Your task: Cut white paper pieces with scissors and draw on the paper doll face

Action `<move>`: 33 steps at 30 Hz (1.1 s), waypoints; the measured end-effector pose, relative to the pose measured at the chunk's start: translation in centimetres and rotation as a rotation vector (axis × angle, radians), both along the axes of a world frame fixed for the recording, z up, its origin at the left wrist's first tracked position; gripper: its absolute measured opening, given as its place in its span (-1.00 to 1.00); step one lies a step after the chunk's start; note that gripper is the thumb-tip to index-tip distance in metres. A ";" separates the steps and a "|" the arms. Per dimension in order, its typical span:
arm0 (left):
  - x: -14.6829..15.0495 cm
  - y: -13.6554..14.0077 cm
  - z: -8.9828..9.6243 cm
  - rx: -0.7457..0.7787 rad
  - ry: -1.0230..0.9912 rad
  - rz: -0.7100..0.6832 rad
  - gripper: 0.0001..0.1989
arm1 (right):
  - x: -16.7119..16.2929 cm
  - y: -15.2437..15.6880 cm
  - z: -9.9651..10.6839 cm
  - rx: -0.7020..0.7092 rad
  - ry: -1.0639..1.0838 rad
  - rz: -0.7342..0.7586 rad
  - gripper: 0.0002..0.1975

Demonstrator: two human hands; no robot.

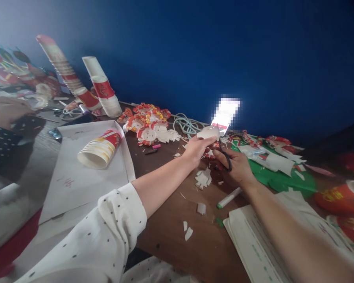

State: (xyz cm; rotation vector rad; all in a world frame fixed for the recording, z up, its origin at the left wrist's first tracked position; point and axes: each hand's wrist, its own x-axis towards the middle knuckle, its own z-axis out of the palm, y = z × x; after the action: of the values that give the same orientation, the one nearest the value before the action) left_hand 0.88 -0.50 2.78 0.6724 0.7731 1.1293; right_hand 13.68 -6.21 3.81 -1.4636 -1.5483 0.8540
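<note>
My left hand (194,150) is closed on a white piece of paper (205,133), held up over the brown table (165,208). In my right hand (238,167) is a pair of scissors (228,160) with dark handles, fingers wrapped round them. The blades point up and away at the right edge of the paper; how far apart they stand is hard to see. Below my hands lie white cut-out pieces (203,179) and small scraps (188,234). A white marker with a green end (228,197) lies by my right wrist.
Paper cups (98,151) lie in a white box lid (128,149) at left; cup stacks (106,94) stand behind. Red-and-white paper figures (149,124) and pale cord (185,125) lie near the blue wall (177,59). White sheets (247,236) lie right. Another person's hand (8,108) is far left.
</note>
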 end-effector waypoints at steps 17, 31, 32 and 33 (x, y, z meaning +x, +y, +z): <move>0.0 0.3 -0.8 0.087 0.044 0.013 -0.70 | -0.1 -0.1 -0.1 0.001 0.102 -0.010 -0.56; 0.1 0.4 -0.7 0.077 0.017 0.035 -0.68 | -0.1 0.0 -0.1 0.002 0.094 -0.018 -0.59; 0.1 0.4 -0.7 0.081 0.024 0.035 -0.68 | -0.1 -0.1 -0.1 0.002 0.097 -0.022 -0.58; 0.1 0.4 -0.8 0.082 0.031 0.035 -0.67 | -0.1 -0.1 -0.1 0.003 0.100 -0.027 -0.58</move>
State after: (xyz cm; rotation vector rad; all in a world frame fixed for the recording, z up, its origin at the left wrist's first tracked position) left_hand 1.01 -0.11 2.01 0.7485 0.7704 1.1897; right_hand 13.60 -6.26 3.71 -1.4155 -1.4522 0.8954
